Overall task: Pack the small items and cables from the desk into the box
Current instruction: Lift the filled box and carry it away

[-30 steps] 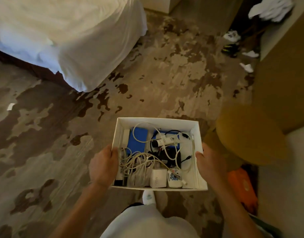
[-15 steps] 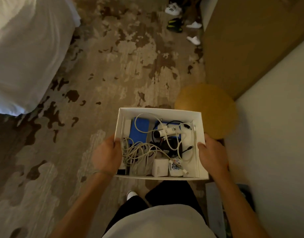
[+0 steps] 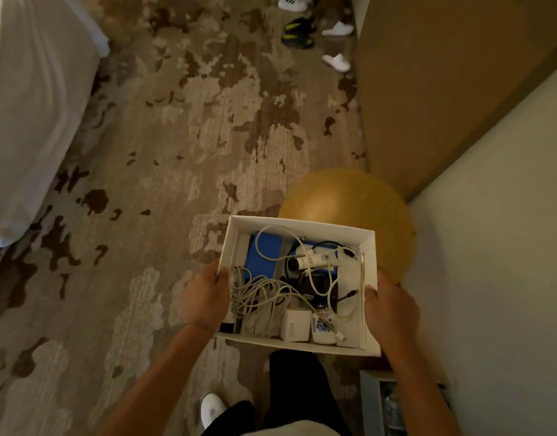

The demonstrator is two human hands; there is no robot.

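I hold a white cardboard box [image 3: 370, 247] in front of me, above the carpet. My left hand [image 3: 204, 298] grips its left wall and my right hand [image 3: 388, 306] grips its right wall. Inside lie tangled white cables [image 3: 264, 294], a blue flat item [image 3: 266, 254], a white tube [image 3: 318, 260], a small white cube charger [image 3: 296, 325], a small white pouch with a blue print [image 3: 324, 328] and dark items under the cables.
A round yellow stool [image 3: 349, 196] stands just beyond the box. The white desk surface [image 3: 497, 247] runs along the right, with a tan cabinet [image 3: 428, 89] behind it. A bed [image 3: 28, 105] fills the left. Shoes and slippers [image 3: 335, 62] lie at the far end.
The view has swung right with my body. The bed has slid left, and the stool and desk have come closer. Both hands keep the same grip on the box.
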